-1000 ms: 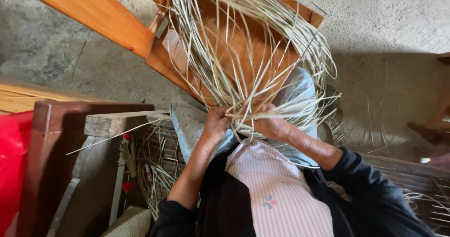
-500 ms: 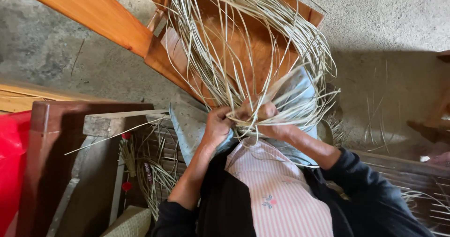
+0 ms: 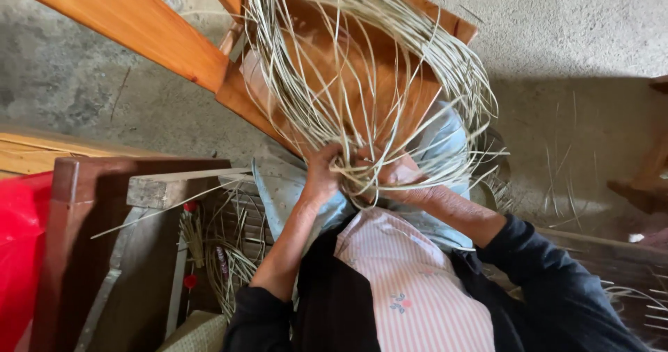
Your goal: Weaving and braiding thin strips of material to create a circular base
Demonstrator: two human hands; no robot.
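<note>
Both hands meet at the centre: the left hand (image 3: 321, 173) and right hand (image 3: 398, 178) pinch pale cane strips (image 3: 362, 80), whose tangled coil fans toward twelve o'clock over an orange wooden chair (image 3: 174, 42).

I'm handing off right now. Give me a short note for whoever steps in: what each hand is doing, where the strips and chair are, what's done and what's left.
Left hand: closed on the pale cane strips at the near edge of the bundle.
Right hand: also gripping the strips, close beside the left, fingers partly hidden by them.
Things: the strips loop in a big loose coil over the orange wooden chair, which lies tilted on the concrete floor. A blue cloth covers the lap. More loose strips lie low on the left.
Done: the pictures show no finished weave.
Left: the coil is loose; most strips hang free.
</note>
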